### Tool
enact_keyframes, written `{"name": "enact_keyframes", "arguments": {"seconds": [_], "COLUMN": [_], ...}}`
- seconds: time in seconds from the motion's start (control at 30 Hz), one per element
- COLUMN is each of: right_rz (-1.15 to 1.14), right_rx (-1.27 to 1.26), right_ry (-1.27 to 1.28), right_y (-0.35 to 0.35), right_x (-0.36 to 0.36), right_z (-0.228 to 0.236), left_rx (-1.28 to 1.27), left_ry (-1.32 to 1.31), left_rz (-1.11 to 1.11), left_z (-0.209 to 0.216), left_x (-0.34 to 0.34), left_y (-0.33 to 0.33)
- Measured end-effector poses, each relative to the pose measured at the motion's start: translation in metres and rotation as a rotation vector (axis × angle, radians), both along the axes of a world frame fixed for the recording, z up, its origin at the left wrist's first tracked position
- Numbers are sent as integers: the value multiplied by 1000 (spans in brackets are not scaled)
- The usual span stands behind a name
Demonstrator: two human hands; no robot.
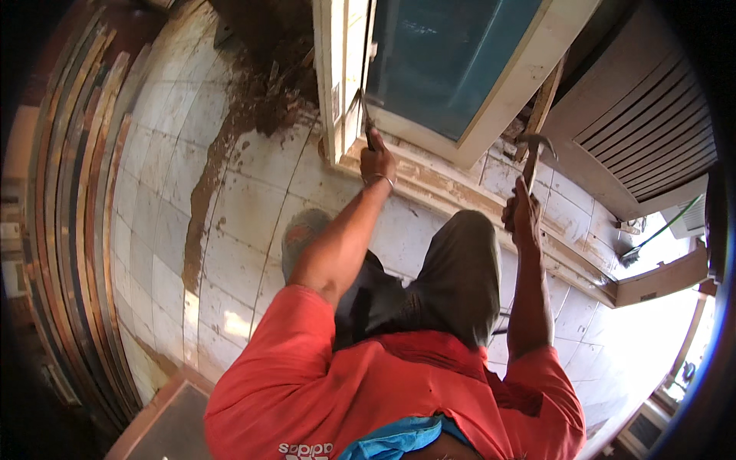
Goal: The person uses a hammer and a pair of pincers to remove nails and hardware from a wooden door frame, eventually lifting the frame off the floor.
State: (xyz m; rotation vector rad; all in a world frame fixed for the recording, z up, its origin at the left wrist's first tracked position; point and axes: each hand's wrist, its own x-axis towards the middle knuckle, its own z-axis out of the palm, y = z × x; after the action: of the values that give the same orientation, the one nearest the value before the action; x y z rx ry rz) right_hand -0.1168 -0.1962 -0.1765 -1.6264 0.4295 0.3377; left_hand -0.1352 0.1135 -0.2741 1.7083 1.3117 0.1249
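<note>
My left hand (377,162) is closed around a slim, dark-handled, chisel-like tool (370,136). Its thin end points up against the inner side of a cream wooden frame (330,100), though the exact tip is hard to make out. In my right hand (523,211) is a claw hammer (530,157), gripped by the handle with its head up, apart from the frame. Between and beyond the hands stands a cream-framed panel with blue-green glass (437,61). A worn wooden sill (437,184) runs along the floor below it.
Dirt and rubble (268,92) lie on the white floor tiles (245,184) at upper left. Long wooden boards (84,207) line the left side. A slatted, louvred panel (644,130) leans at right, near a green-handled brush (636,249). A framed panel (169,422) sits at lower left.
</note>
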Motion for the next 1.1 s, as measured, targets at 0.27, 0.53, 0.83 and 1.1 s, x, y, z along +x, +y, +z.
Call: {"name": "enact_keyframes", "arguments": {"seconds": [0.27, 0.53, 0.83, 1.1], "right_rz": [367, 644, 387, 580], "right_rx": [-233, -145, 288, -216], "right_ry": [-13, -111, -721, -412], "right_y": [34, 114, 220, 234], "right_x": [-4, -19, -10, 9], "right_z": [46, 49, 2, 2], "left_rx": [137, 390, 268, 325], "left_ry": [98, 37, -79, 95], "left_rz": [-339, -218, -214, -336], "left_z": [23, 17, -19, 12], "left_x": [-57, -56, -59, -58], "left_y": [92, 69, 58, 83]}}
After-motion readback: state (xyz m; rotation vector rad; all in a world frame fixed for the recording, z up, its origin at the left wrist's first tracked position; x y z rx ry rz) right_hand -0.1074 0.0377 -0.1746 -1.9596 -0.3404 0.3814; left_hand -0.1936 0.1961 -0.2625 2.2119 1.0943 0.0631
